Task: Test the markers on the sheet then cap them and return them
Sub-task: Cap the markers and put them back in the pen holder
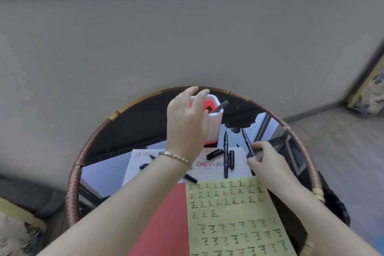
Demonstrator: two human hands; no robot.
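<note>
Reaching over the white container (216, 124), the left hand (187, 122) spreads loose fingers beside a grey marker (220, 106) leaning inside, contact unclear, while the right hand (268, 164) pinches a black marker (247, 143) just beyond the yellow sheet (234, 218).

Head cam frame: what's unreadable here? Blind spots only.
Inside of the white container, head view: the left hand covers it; marker count unknown.
The grey marker at the container: the hand hides contact; held or released, unclear.
The black marker pinched by the right hand: lower end hidden by the hand.
The yellow-green sheet: cut by the bottom edge.
Small print on the white paper: too small.
</note>
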